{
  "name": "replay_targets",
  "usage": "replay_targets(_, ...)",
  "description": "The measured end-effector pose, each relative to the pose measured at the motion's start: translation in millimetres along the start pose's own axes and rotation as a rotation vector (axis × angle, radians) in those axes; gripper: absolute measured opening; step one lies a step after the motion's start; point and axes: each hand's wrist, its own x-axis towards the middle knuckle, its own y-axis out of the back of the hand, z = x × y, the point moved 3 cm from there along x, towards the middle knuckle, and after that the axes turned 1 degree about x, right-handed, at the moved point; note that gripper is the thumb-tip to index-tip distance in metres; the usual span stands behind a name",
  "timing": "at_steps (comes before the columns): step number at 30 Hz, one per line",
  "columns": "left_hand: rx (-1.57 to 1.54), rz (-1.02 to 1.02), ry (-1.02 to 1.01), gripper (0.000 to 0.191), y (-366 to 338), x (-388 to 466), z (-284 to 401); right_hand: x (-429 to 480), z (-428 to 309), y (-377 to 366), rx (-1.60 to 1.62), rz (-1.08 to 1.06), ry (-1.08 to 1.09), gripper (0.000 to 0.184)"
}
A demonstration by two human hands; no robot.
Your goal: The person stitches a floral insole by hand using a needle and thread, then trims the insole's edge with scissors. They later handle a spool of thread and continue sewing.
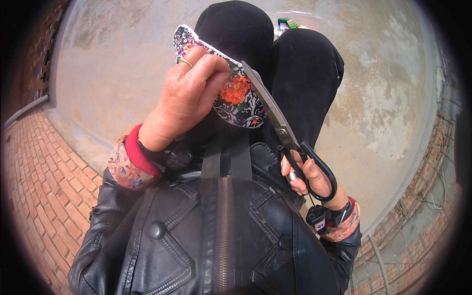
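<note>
Above my lap, my left hand (188, 88) pinches a shoe-insole-shaped piece of cloth (239, 107), printed with black-and-white scrolls and orange and pink flowers. A white edge runs along its upper right side. The black-handled metal scissors (282, 131) are in my right hand (313, 177), with fingers through the handle loops. Their long blades point up and left and lie close together along the right edge of the cloth. Whether cloth lies between the blades cannot be told. My left fingers hide part of the print.
Beyond my black-trousered knees (236, 33), a clear plastic container or bag (313, 18) with green and white items stands on the worn concrete (121, 73). Brick paving (48, 180) lies at the left. Bricks and loose wires (431, 199) run along the right.
</note>
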Motion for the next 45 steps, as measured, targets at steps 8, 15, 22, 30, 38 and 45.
replay_targets(8,-0.078,0.013,0.159,0.011,5,-9,-6,-1,-4,-4,0.009,-0.144,0.041,0.092)
replay_targets(15,-0.12,0.027,0.184,0.014,10,-12,-8,8,3,-6,0.085,-0.284,0.087,0.074)
replay_targets(22,-0.123,0.018,0.184,0.013,11,-13,-8,9,3,-6,0.19,-0.307,0.066,0.072)
replay_targets(30,-0.141,0.006,0.192,0.014,10,-12,-8,12,3,-8,0.299,-0.296,0.127,0.071)
replay_targets(38,-0.192,0.006,0.176,0.012,7,-5,-7,12,1,-1,0.151,-0.142,-0.022,0.062)
replay_targets(45,-0.732,0.378,0.548,0.006,27,-32,-45,8,0,2,0.26,-0.045,0.097,0.067)
